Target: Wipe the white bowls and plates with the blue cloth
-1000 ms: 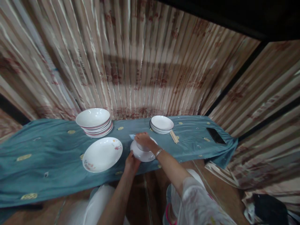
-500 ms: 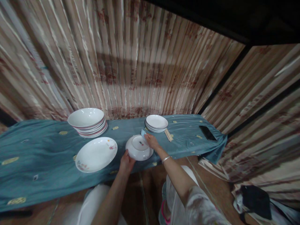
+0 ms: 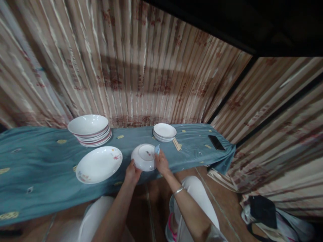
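Observation:
A white bowl [image 3: 142,158], bottom facing up with its foot ring and a small dark-and-red mark showing, is held over the front of the covered table. My left hand [image 3: 132,172] grips its lower left rim, fingers partly hidden beneath. On the opposite side, my right hand [image 3: 162,163] pinches a small light blue cloth [image 3: 157,149] against the bowl's right edge. To the left lies a large oval plate [image 3: 99,164] with flower prints near both ends. Beyond the bowl, to the right, small white dishes [image 3: 164,130] are stacked.
A tall stack of white bowls and plates [image 3: 88,125] stands at the back left. Wooden chopsticks [image 3: 177,144] lie beside the small dishes, and a black phone [image 3: 216,142] is farther right. A blue-green cloth [image 3: 191,156] covers the table; curtains [image 3: 141,84] hang behind.
My right hand has moved down from the bowl's upper right to its right edge with the cloth. My left hand still grips the bowl. The whole view has shifted slightly.

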Tool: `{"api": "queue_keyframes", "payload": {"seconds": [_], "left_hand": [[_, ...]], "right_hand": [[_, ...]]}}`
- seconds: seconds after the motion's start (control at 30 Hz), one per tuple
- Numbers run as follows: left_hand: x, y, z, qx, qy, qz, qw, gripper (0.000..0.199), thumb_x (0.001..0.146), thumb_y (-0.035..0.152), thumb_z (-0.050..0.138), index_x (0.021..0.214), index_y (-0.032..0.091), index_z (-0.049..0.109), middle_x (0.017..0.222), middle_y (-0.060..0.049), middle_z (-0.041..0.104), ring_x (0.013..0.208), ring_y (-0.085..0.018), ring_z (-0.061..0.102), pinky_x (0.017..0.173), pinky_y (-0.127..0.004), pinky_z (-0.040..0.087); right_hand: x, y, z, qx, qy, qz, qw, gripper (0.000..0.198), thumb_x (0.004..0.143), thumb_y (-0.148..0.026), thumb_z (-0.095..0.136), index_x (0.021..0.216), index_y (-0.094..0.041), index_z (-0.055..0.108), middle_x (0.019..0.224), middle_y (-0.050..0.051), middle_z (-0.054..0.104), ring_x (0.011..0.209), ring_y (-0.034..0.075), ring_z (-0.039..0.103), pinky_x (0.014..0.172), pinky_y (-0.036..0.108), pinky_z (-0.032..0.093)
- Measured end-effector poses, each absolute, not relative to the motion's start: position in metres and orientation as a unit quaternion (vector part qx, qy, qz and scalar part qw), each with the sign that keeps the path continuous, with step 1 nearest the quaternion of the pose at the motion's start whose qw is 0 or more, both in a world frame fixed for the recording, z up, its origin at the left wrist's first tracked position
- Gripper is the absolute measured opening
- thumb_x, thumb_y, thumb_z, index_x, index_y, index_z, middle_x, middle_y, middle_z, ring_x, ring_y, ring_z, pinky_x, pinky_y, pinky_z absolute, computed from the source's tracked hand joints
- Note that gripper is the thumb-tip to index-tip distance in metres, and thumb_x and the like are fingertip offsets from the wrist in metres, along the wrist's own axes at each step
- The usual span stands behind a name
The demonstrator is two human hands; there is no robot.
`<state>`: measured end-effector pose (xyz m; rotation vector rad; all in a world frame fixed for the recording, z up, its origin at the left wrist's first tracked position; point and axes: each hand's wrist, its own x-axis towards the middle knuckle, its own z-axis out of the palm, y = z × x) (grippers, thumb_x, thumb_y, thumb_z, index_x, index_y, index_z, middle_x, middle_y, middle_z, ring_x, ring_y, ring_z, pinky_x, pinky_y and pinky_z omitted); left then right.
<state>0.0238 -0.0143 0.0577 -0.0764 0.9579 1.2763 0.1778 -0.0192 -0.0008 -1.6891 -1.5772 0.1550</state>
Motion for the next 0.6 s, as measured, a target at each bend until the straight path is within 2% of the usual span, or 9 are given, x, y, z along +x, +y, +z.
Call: {"api": "queue_keyframes", "payload": {"seconds": [0.13, 0.23, 0.43, 0.6], "left_hand": [[0.024, -0.014, 0.057, -0.034, 0.426, 0.572, 0.7, 0.033, 0.093, 0.013, 0.044, 0.122, 0.009, 0.06, 0.098, -0.012, 0.074, 0.095, -0.019, 0.068, 0.084, -0.031, 0.057], [0.025, -0.015, 0.056, -0.035, 0.413, 0.577, 0.704, 0.036, 0.093, 0.014, 0.045, 0.126, 0.01, 0.058, 0.104, -0.013, 0.073, 0.097, -0.021, 0.068, 0.084, -0.033, 0.057], [0.025, -0.016, 0.058, -0.034, 0.404, 0.579, 0.707, 0.038, 0.093, 0.014, 0.044, 0.128, 0.009, 0.057, 0.104, -0.014, 0.073, 0.093, -0.02, 0.069, 0.083, -0.03, 0.057], [0.024, -0.017, 0.061, -0.037, 0.404, 0.575, 0.711, 0.037, 0.094, 0.014, 0.043, 0.127, 0.009, 0.057, 0.108, -0.013, 0.072, 0.09, -0.018, 0.069, 0.081, -0.027, 0.056]], "right_hand": [[0.166, -0.035, -0.014, -0.683, -0.596, 0.048, 0.42, 0.063, 0.097, -0.047, 0.026, 0.142, -0.005, 0.038, 0.142, 0.023, 0.046, 0.136, 0.028, 0.041, 0.11, 0.048, 0.035], [0.158, -0.046, -0.015, -0.697, -0.592, 0.032, 0.403, 0.067, 0.097, -0.049, 0.025, 0.145, -0.003, 0.033, 0.145, 0.025, 0.042, 0.138, 0.03, 0.037, 0.11, 0.05, 0.034], [0.144, -0.063, -0.012, -0.723, -0.595, 0.016, 0.351, 0.063, 0.098, -0.043, 0.029, 0.148, -0.004, 0.025, 0.151, 0.025, 0.032, 0.143, 0.03, 0.027, 0.111, 0.053, 0.031], [0.129, -0.074, -0.02, -0.706, -0.6, -0.021, 0.375, 0.063, 0.098, -0.039, 0.031, 0.149, -0.004, 0.02, 0.153, 0.027, 0.025, 0.146, 0.032, 0.017, 0.109, 0.059, 0.03]]}}
